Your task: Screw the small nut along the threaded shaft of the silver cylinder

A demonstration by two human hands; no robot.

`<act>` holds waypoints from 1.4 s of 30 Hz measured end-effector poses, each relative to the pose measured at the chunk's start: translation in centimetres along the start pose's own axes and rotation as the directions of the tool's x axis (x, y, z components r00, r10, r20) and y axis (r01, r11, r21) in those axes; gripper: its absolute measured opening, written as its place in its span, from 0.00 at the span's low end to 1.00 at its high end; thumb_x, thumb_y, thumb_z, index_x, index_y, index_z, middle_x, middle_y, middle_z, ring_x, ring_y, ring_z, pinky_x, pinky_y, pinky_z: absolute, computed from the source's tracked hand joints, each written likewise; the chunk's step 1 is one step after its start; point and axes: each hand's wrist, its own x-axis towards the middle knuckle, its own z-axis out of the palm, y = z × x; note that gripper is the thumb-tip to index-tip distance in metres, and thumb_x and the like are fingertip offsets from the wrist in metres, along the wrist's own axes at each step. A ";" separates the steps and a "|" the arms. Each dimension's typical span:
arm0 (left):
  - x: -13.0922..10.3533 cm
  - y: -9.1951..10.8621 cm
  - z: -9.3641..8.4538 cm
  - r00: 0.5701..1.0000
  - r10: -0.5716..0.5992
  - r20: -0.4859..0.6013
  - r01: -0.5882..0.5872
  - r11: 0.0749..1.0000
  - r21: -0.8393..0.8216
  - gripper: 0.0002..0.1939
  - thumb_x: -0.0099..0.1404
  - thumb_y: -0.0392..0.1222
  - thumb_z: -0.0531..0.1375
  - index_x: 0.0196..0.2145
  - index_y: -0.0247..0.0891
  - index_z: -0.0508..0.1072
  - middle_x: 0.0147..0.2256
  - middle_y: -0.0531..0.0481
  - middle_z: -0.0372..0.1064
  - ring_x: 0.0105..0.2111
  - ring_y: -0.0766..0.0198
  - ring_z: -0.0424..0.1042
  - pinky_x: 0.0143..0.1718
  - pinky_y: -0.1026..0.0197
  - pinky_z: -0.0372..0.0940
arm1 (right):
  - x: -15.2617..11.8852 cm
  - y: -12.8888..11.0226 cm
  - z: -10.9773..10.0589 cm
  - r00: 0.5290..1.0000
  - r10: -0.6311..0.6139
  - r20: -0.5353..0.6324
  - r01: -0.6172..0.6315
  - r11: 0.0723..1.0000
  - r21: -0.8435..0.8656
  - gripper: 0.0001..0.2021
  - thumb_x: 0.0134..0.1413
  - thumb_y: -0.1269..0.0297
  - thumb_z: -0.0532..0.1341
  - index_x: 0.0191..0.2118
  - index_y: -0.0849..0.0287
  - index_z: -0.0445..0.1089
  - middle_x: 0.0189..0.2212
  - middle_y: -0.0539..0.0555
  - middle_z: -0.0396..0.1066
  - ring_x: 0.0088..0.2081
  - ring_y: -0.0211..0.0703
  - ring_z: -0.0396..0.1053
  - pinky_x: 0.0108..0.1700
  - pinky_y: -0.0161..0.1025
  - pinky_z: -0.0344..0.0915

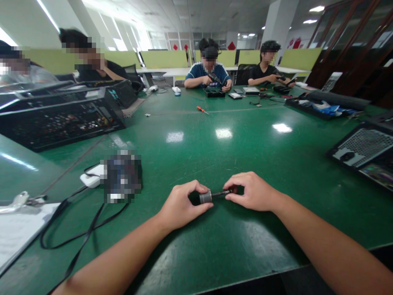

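Holding a small grey cylinder (205, 197) with the left hand (181, 205), between thumb and fingertips, in a rounded, mostly closed grasp. Pinching the far end of a thin rod (218, 193) with the right hand (253, 192), with thumb and forefinger drawn nearly together. Between the two hands: cylinder and rod, end to end in one line, over the near part of the green surface (190, 157). Impossible to tell whether raised clear of the surface or touching it.

On progress: held at both ends and lined up, so, by judgement, underway rather than finished. Too small to tell whether firmly joined or only meeting. Not yet let go at either end; beyond that, hard to judge how much remains.

To the left of the left hand: a white block (95, 175), a black strap (74, 261) and, farther out, a sheet of paper (23, 233). Beyond both hands, well apart: an orange screwdriver (200, 109). Past the right hand, farther off: a computer case (365, 143). Across the surface: a co-worker in a blue top (196, 73), with a dark tool in hand.
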 end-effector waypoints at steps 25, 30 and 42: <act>0.1 0.1 -0.1 1.000 0.002 -0.001 -0.002 1.000 -0.007 0.12 0.56 0.40 0.71 0.33 0.40 0.70 0.37 0.51 0.80 0.36 0.61 0.79 0.41 0.60 0.71 | -0.1 0.1 -0.6 1.000 0.006 0.019 -0.005 0.999 -0.036 0.06 0.55 0.67 0.67 0.39 0.58 0.78 0.32 0.51 0.78 0.33 0.40 0.74 0.38 0.37 0.67; 0.1 0.1 -0.1 1.000 -0.013 -0.003 0.013 1.000 -0.004 0.12 0.56 0.40 0.71 0.33 0.40 0.71 0.37 0.51 0.80 0.37 0.61 0.79 0.41 0.60 0.71 | -0.1 0.2 -0.7 1.000 0.006 0.016 -0.005 0.999 -0.045 0.06 0.55 0.66 0.67 0.40 0.57 0.78 0.33 0.51 0.78 0.34 0.40 0.75 0.39 0.37 0.68; 0.2 0.2 -0.2 1.000 0.000 -0.002 0.000 1.000 0.000 0.12 0.56 0.39 0.71 0.33 0.40 0.71 0.37 0.52 0.80 0.36 0.61 0.79 0.41 0.60 0.71 | -0.2 0.3 -0.8 0.999 0.012 0.034 -0.010 0.999 -0.054 0.06 0.55 0.66 0.67 0.40 0.57 0.78 0.33 0.51 0.78 0.34 0.40 0.75 0.39 0.37 0.68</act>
